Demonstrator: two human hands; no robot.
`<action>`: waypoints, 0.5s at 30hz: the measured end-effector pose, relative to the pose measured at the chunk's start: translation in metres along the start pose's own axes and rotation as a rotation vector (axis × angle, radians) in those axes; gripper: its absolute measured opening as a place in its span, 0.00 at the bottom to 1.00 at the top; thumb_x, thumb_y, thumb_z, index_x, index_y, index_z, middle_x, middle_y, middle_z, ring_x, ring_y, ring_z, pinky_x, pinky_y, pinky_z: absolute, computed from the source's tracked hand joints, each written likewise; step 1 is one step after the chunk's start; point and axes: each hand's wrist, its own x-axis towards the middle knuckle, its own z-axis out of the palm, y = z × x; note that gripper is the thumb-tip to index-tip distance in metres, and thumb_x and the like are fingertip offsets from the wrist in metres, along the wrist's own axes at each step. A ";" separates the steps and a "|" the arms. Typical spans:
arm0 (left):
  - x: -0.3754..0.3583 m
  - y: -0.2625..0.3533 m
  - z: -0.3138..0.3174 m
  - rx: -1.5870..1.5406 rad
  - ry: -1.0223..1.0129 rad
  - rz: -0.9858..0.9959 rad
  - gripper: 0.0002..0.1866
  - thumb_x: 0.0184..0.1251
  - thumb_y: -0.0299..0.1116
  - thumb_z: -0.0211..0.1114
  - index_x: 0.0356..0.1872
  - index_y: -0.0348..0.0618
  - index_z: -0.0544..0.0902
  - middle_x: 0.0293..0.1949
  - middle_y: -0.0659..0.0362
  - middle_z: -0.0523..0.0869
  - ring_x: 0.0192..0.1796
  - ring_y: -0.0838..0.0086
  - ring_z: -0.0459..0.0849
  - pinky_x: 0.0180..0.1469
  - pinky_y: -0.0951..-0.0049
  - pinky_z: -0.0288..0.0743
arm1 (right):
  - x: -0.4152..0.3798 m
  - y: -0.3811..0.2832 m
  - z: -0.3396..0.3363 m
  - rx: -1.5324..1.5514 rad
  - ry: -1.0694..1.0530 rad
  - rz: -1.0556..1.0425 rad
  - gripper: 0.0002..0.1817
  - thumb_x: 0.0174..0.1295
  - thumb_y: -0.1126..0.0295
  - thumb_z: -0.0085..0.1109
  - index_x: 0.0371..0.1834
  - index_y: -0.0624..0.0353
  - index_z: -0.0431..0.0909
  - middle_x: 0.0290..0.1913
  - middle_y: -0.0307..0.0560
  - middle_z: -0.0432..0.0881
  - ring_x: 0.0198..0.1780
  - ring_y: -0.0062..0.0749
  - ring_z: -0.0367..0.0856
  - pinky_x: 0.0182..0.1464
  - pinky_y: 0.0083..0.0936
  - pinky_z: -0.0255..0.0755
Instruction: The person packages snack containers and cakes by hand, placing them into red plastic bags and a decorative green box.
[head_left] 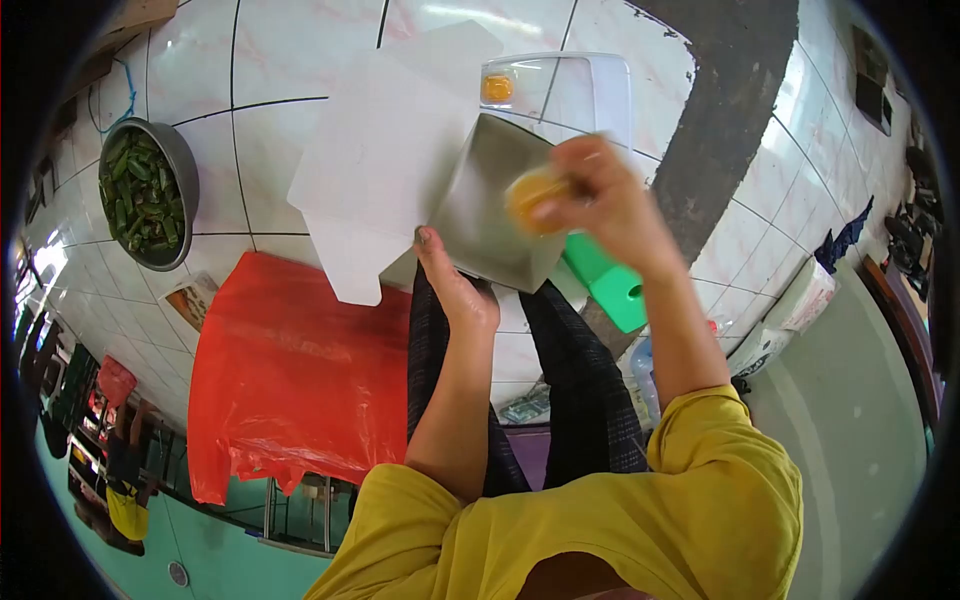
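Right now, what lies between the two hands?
The head view shows the open box between left hand and right hand, which grips a yellow thing.

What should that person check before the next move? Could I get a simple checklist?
1. Box open: ok, its white lid is folded back.
2. Left hand at the box: ok, on its near edge, fingers mostly hidden.
3. Right hand holding the yellow-orange piece: ok.
4. Clear view of that piece: not ok, it is blurred.
5. Height of the piece above the box: cannot tell from this view.
6. Support beneath the box: cannot tell, its underside is hidden.
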 end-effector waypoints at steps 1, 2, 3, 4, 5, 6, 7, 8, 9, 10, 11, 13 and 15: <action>0.000 -0.001 -0.001 -0.004 -0.005 -0.001 0.31 0.63 0.56 0.46 0.59 0.44 0.59 0.58 0.56 0.65 0.60 0.68 0.63 0.60 0.68 0.57 | -0.003 -0.011 0.014 -0.101 -0.112 0.040 0.21 0.49 0.77 0.60 0.47 0.64 0.66 0.42 0.53 0.76 0.42 0.35 0.78 0.44 0.25 0.72; 0.000 -0.003 -0.004 -0.069 -0.094 -0.055 0.30 0.63 0.56 0.45 0.59 0.44 0.61 0.57 0.56 0.66 0.60 0.68 0.64 0.60 0.67 0.58 | -0.004 -0.020 0.025 -0.201 -0.226 0.081 0.22 0.50 0.76 0.59 0.48 0.66 0.65 0.45 0.56 0.75 0.44 0.39 0.78 0.45 0.28 0.72; 0.000 -0.003 -0.005 -0.133 -0.182 -0.105 0.29 0.64 0.55 0.45 0.58 0.44 0.63 0.56 0.56 0.68 0.59 0.67 0.65 0.60 0.67 0.58 | -0.005 -0.017 0.036 -0.205 -0.226 0.077 0.22 0.50 0.76 0.59 0.48 0.66 0.65 0.45 0.56 0.75 0.44 0.39 0.78 0.45 0.28 0.72; -0.001 -0.004 -0.004 -0.173 -0.191 -0.094 0.29 0.64 0.54 0.43 0.57 0.42 0.64 0.55 0.56 0.70 0.58 0.67 0.67 0.59 0.67 0.60 | -0.006 -0.006 0.050 -0.386 -0.242 -0.033 0.21 0.51 0.76 0.56 0.50 0.66 0.65 0.47 0.57 0.73 0.45 0.44 0.77 0.46 0.31 0.71; -0.003 -0.003 -0.004 -0.174 -0.189 -0.091 0.29 0.64 0.54 0.43 0.57 0.42 0.64 0.55 0.56 0.70 0.58 0.67 0.67 0.59 0.67 0.60 | -0.008 0.002 0.058 -0.565 -0.257 -0.144 0.21 0.52 0.76 0.54 0.51 0.67 0.64 0.49 0.58 0.72 0.46 0.48 0.76 0.47 0.35 0.70; -0.004 -0.001 -0.004 -0.203 -0.226 -0.059 0.27 0.65 0.53 0.45 0.56 0.43 0.65 0.54 0.57 0.70 0.57 0.68 0.68 0.58 0.68 0.61 | -0.014 -0.002 0.059 -0.641 -0.105 -0.298 0.21 0.54 0.78 0.49 0.53 0.68 0.64 0.52 0.57 0.71 0.47 0.53 0.74 0.49 0.40 0.68; -0.005 0.002 -0.004 -0.231 -0.260 -0.028 0.26 0.65 0.52 0.46 0.56 0.43 0.65 0.52 0.58 0.71 0.55 0.69 0.69 0.57 0.68 0.61 | -0.012 -0.009 0.054 -0.623 -0.006 -0.447 0.21 0.53 0.77 0.50 0.53 0.68 0.65 0.49 0.57 0.73 0.45 0.50 0.76 0.48 0.36 0.69; -0.009 0.005 -0.004 -0.275 -0.203 -0.071 0.27 0.65 0.53 0.44 0.56 0.42 0.65 0.52 0.57 0.72 0.55 0.68 0.70 0.57 0.68 0.62 | -0.010 -0.020 0.044 -0.600 0.093 -0.593 0.20 0.53 0.77 0.51 0.52 0.68 0.67 0.47 0.57 0.74 0.43 0.47 0.77 0.47 0.32 0.71; -0.009 0.006 -0.010 -0.276 -0.195 -0.072 0.27 0.65 0.53 0.44 0.56 0.42 0.65 0.52 0.57 0.72 0.55 0.68 0.70 0.57 0.68 0.62 | -0.010 -0.044 0.027 -0.533 0.154 -0.578 0.18 0.54 0.76 0.52 0.49 0.68 0.69 0.44 0.56 0.76 0.41 0.42 0.78 0.45 0.28 0.71; -0.008 0.007 -0.016 -0.251 -0.157 -0.058 0.27 0.65 0.53 0.44 0.56 0.42 0.65 0.52 0.57 0.71 0.55 0.68 0.70 0.57 0.68 0.62 | -0.011 -0.062 0.009 -0.468 0.215 -0.558 0.16 0.54 0.76 0.54 0.47 0.69 0.71 0.41 0.54 0.78 0.39 0.36 0.78 0.43 0.23 0.72; -0.008 0.008 -0.022 -0.227 -0.123 -0.045 0.27 0.66 0.53 0.43 0.56 0.42 0.65 0.53 0.57 0.71 0.55 0.67 0.69 0.57 0.68 0.62 | 0.000 -0.057 -0.008 -0.254 0.391 -0.539 0.13 0.55 0.73 0.55 0.43 0.67 0.75 0.35 0.47 0.80 0.35 0.25 0.77 0.40 0.18 0.71; -0.005 0.015 -0.032 -0.265 -0.126 -0.036 0.28 0.66 0.53 0.41 0.56 0.41 0.65 0.53 0.56 0.71 0.56 0.67 0.69 0.57 0.68 0.62 | 0.040 -0.038 -0.029 -0.021 0.608 -0.326 0.09 0.56 0.71 0.56 0.37 0.63 0.78 0.27 0.40 0.79 0.28 0.17 0.74 0.33 0.16 0.70; -0.004 0.023 -0.042 -0.332 -0.126 -0.015 0.30 0.67 0.54 0.37 0.57 0.40 0.64 0.54 0.55 0.69 0.57 0.68 0.67 0.58 0.68 0.61 | 0.101 0.045 -0.039 -0.108 0.420 -0.039 0.14 0.54 0.62 0.58 0.35 0.64 0.78 0.26 0.41 0.79 0.26 0.19 0.73 0.30 0.17 0.69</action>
